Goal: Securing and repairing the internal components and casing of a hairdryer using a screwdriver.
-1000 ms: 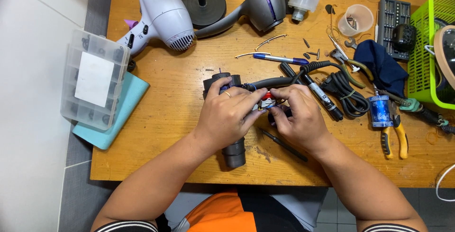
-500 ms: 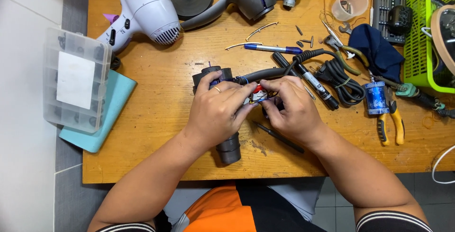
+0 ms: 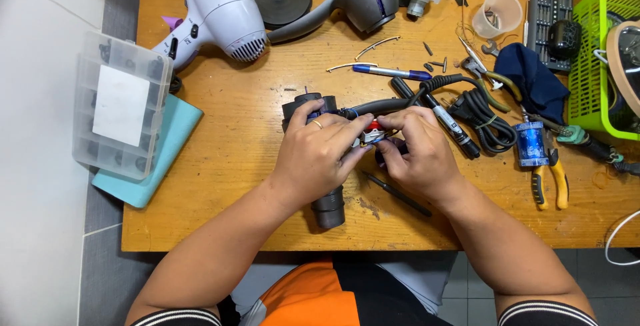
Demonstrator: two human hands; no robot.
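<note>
Near the desk's (image 3: pixel 200 219) front edge, the left hand (image 3: pixel 319 156) clasps a stiff, weighty-looking dark hair-dryer body (image 3: pixel 327 203); right hand (image 3: pixel 417 153) fingers pinch its small, probably fragile red part (image 3: pixel 373 127).

We count two hands (image 3: pixel 320 156), three hair dryers (image 3: pixel 220 9), one clear parts box (image 3: pixel 120 103), one blue pen (image 3: pixel 390 72), one pair of yellow-handled pliers (image 3: pixel 550 183), one green basket (image 3: pixel 600 53), and one plastic cup (image 3: pixel 501 14).

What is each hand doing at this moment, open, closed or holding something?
Left hand: closed around the dark hair dryer body.
Right hand: fingertips pinched on the small red and white part at the dryer.
</note>
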